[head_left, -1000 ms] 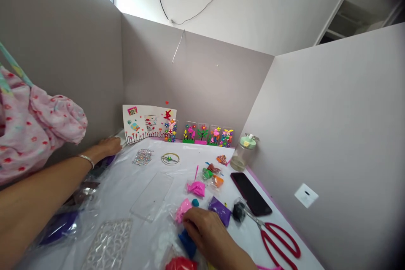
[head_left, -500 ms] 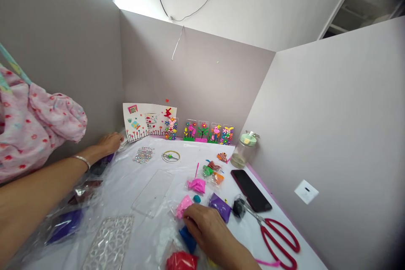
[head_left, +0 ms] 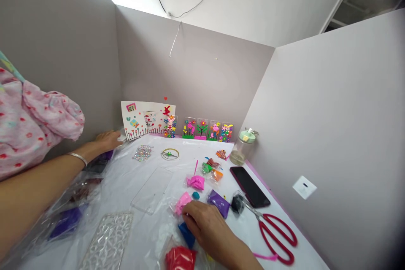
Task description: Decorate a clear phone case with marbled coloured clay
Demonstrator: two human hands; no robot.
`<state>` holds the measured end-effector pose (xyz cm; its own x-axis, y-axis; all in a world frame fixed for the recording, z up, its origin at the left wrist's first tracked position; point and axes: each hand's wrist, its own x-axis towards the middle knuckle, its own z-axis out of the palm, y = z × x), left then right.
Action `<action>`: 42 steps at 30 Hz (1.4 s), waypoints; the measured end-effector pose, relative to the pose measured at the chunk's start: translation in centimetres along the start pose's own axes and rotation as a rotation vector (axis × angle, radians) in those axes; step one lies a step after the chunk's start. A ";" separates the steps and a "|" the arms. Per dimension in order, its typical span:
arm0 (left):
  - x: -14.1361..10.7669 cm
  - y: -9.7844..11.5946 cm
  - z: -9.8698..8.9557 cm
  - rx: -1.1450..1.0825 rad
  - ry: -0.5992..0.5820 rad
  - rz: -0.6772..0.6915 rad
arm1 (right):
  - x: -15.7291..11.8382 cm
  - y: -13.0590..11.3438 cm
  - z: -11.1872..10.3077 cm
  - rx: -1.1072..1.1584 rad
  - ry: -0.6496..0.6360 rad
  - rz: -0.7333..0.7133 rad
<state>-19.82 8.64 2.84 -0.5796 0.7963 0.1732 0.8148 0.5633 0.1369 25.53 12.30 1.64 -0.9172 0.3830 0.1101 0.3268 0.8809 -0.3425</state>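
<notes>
At the far left edge of the table, my left hand [head_left: 109,140] reaches along the partition beside clear plastic bags; its fingertips are hard to make out. My right hand [head_left: 207,223] rests low over the table with its fingers curled downward and pressed together, their tips hidden. Against those fingers lies a bag of light pink clay [head_left: 182,202], with a blue clay packet [head_left: 186,234] just under the hand. Around it are a purple clay packet [head_left: 219,203], a small teal clay ball [head_left: 195,195] and a bag of red clay [head_left: 181,258].
Red-handled scissors [head_left: 278,236], a phone [head_left: 249,186] and a bottle [head_left: 242,147] line the right side. A clear phone case [head_left: 152,190], a patterned case [head_left: 107,240], rhinestones [head_left: 143,152] and a bangle [head_left: 170,154] lie leftward. Decorated panels [head_left: 202,128] stand at the back.
The view has shifted slightly. Both hands stay in nearly the same places, and nothing on the table has visibly been moved.
</notes>
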 end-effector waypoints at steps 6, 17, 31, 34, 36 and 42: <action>-2.7 2.1 -2.4 -0.060 0.026 0.101 | -0.2 -0.1 0.0 0.002 0.013 -0.007; -21.4 -1.5 4.9 0.091 0.184 0.201 | -0.5 -0.1 0.4 0.010 0.026 -0.019; -23.2 2.7 4.9 0.043 0.158 0.351 | -0.1 0.0 0.7 -0.007 -0.012 0.035; -26.6 5.1 5.8 -0.055 0.177 0.430 | -0.1 -0.1 0.6 -0.003 -0.025 0.041; -28.7 6.1 6.5 -0.093 0.162 0.476 | -0.2 -0.1 0.6 -0.004 -0.028 0.043; -29.3 4.8 8.7 -0.106 0.087 0.530 | -0.2 -0.1 0.7 -0.012 -0.030 0.042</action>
<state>1.16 -10.14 -10.07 -0.0923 0.9413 0.3248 0.9925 0.0608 0.1060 25.50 11.95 1.01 -0.9087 0.4118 0.0681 0.3679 0.8673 -0.3352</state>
